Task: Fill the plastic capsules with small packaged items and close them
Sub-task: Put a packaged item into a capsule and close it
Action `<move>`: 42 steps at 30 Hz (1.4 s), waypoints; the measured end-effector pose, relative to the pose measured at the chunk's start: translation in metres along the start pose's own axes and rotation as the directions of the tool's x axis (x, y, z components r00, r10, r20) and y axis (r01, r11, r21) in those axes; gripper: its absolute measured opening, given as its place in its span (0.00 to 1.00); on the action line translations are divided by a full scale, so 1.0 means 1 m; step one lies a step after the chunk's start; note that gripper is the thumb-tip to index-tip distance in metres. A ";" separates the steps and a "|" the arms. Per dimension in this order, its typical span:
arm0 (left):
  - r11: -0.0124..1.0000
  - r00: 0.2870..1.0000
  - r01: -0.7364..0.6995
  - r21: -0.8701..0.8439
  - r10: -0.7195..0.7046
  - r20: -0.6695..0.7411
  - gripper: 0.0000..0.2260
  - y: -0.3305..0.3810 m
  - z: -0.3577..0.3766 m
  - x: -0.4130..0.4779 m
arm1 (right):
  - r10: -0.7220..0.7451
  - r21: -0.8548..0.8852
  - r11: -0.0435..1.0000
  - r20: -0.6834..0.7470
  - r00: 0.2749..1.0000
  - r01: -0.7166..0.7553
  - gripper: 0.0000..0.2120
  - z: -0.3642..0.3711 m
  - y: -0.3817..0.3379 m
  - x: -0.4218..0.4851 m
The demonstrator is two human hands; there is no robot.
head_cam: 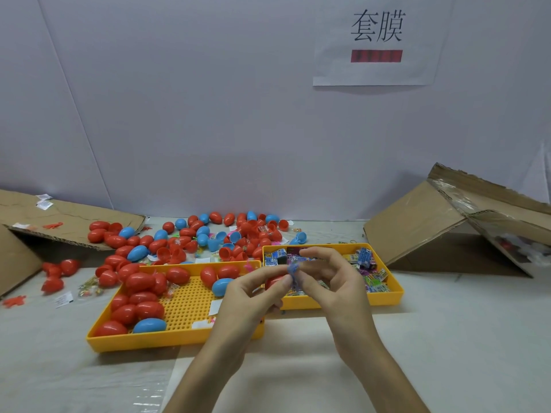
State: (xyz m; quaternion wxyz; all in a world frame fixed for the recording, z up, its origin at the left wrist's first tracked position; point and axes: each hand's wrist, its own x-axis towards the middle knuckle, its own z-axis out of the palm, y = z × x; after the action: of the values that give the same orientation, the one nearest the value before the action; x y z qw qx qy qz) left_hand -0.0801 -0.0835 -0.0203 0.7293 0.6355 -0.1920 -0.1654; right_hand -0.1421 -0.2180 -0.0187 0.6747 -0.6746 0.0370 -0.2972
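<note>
My left hand [253, 293] grips a red capsule half [272, 281] in its curled fingers, above the gap between the two yellow trays. My right hand [325, 278] pinches a small bluish packaged item [293, 269] right at the rim of that red half. The left yellow tray [179, 338] holds closed red and blue capsules [140, 305]. The right yellow tray [387, 296] holds many small packaged items [372, 278].
A loose heap of red and blue capsules and halves [190, 236] lies on the table behind the trays. A flattened cardboard piece [59, 222] sits at the left and a tilted cardboard box [447, 225] at the right. A paper sign [377, 40] hangs on the back wall.
</note>
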 end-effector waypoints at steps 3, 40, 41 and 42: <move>1.000 1.000 0.009 -0.013 -0.009 0.000 0.16 0.000 0.000 0.000 | -0.058 -0.070 0.996 -0.051 0.997 0.055 0.10 0.000 0.001 0.000; 0.999 0.999 -0.007 -0.053 0.005 -0.035 0.17 -0.002 -0.003 0.003 | -0.130 -0.311 0.944 -0.042 0.991 0.110 0.06 0.002 0.007 -0.001; 0.999 1.000 -0.015 -0.051 0.014 -0.026 0.17 -0.002 -0.004 0.003 | -0.134 -0.323 0.939 -0.041 0.990 0.114 0.06 0.002 0.007 -0.001; 0.999 1.000 -0.021 -0.047 0.020 -0.017 0.17 -0.001 -0.004 0.004 | -0.139 -0.332 0.936 -0.040 0.989 0.118 0.06 0.002 0.007 -0.001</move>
State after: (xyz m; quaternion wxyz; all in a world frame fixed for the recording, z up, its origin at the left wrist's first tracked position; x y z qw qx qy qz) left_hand -0.0748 -0.0817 -0.0218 0.7475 0.6173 -0.1882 -0.1571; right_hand -0.1401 -0.2162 -0.0252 0.5302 -0.7690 0.0630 -0.3514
